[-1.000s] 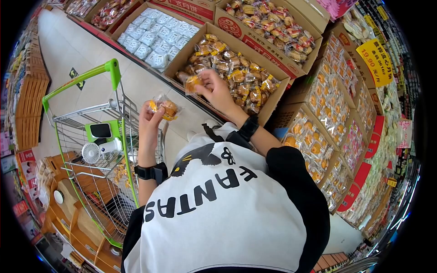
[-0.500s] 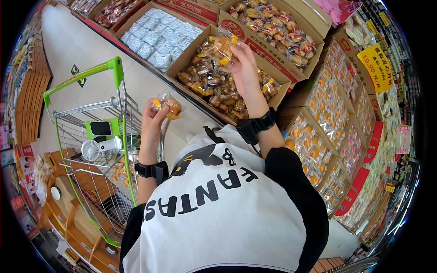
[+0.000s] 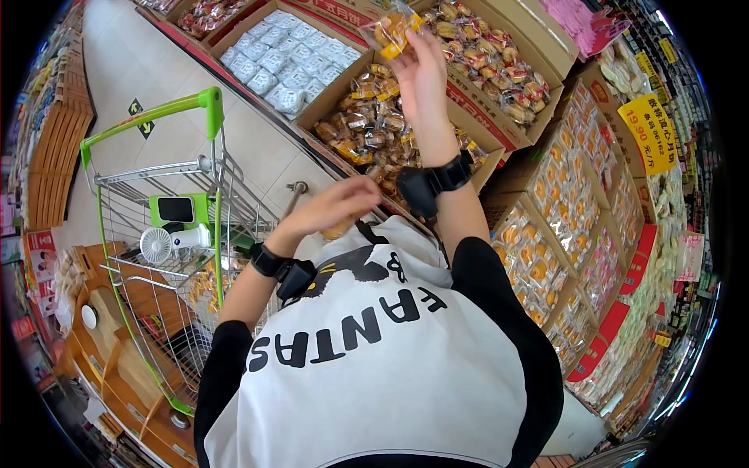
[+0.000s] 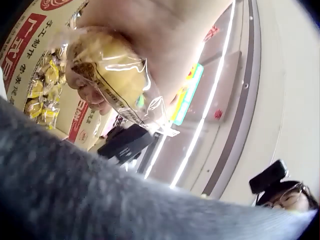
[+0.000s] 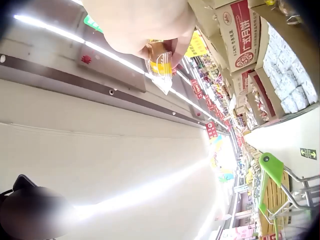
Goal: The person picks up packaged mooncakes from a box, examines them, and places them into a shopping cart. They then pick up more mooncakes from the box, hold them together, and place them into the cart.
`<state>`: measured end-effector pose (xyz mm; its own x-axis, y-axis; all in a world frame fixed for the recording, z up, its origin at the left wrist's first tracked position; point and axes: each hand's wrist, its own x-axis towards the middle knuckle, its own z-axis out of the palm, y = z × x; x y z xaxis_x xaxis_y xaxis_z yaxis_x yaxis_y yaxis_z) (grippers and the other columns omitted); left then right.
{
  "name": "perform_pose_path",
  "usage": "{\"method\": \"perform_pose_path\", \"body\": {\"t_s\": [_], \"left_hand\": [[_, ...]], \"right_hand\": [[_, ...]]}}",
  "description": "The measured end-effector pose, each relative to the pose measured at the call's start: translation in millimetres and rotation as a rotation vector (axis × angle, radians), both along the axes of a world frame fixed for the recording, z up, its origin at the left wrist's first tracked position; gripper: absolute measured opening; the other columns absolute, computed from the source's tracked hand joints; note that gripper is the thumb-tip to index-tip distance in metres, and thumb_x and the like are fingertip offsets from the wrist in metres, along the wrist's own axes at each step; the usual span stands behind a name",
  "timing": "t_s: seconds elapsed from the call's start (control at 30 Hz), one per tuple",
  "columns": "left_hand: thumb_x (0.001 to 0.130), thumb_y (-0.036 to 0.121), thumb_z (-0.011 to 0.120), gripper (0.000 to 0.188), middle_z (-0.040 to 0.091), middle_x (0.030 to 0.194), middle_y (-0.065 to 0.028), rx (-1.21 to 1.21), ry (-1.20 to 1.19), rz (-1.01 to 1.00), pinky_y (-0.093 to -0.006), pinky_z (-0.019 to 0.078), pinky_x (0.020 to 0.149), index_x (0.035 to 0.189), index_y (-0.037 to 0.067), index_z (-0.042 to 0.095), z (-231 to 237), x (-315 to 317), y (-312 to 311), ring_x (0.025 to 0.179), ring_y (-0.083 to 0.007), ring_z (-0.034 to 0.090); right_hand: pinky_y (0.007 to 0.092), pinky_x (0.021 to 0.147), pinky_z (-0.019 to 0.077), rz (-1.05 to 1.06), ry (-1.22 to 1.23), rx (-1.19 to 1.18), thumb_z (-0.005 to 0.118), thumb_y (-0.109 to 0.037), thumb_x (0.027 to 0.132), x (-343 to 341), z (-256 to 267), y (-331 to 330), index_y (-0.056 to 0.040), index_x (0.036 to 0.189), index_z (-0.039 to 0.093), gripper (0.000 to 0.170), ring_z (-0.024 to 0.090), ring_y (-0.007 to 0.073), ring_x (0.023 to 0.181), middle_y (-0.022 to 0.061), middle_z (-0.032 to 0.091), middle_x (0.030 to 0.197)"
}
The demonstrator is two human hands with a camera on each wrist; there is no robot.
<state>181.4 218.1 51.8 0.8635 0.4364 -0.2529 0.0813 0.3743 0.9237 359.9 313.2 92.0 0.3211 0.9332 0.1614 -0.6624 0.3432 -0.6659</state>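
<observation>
My raised right hand [image 3: 423, 78] pinches a mooncake [image 3: 390, 35] in a clear wrapper with a yellow label, held up over the back edge of a carton [image 3: 324, 109] of similar wrapped mooncakes. In the right wrist view, part of that wrapper [image 5: 161, 70] shows below the fingers. Close in front of my shirt, my left hand [image 3: 337, 207] is turned palm down. It holds another mooncake, mostly hidden under the hand in the head view. The left wrist view shows this pale golden mooncake [image 4: 112, 62] in its printed clear wrapper, with fingertips [image 4: 92, 95] curled round its edge.
A shopping cart [image 3: 148, 129] with a green handle stands at the left, carrying a small white fan [image 3: 157, 243]. Beyond the carton are white packets [image 3: 292, 58] and red-labelled pastries [image 3: 499, 74]. Wrapped cakes [image 3: 546, 234] are stacked at the right.
My right hand has lifted its mooncake up out of the carton, away from me. My left hand, with its mooncake, has swung right from beside the cart to before my shirt and turned palm down.
</observation>
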Motion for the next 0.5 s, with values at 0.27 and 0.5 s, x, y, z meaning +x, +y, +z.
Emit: {"method": "perform_pose_path", "body": {"t_s": [0.27,0.5], "left_hand": [[0.080,0.026,0.058,0.033,0.056,0.084,-0.0019,0.199,0.116,0.132,-0.0227,0.0420,0.067,0.100,0.000,0.050,14,46,-5,0.075,-0.0077,0.051],[0.081,0.032,0.055,0.033,0.058,0.062,-0.0021,0.383,0.253,0.136,-0.0226,0.0386,0.048,0.074,0.000,0.057,21,42,-3,0.049,-0.0075,0.048]], "right_hand": [[0.0243,0.063,0.0438,-0.230,-0.274,0.103,0.057,-0.011,0.079,-24,-6,32,-0.0026,0.103,0.034,0.035,0.052,0.0125,0.076,0.0082,0.050,0.087],[0.0259,0.064,0.0436,-0.414,-0.696,0.057,0.059,-0.007,0.076,-26,-14,32,-0.0018,0.100,0.038,0.033,0.053,0.0153,0.076,0.0106,0.051,0.088]]}}
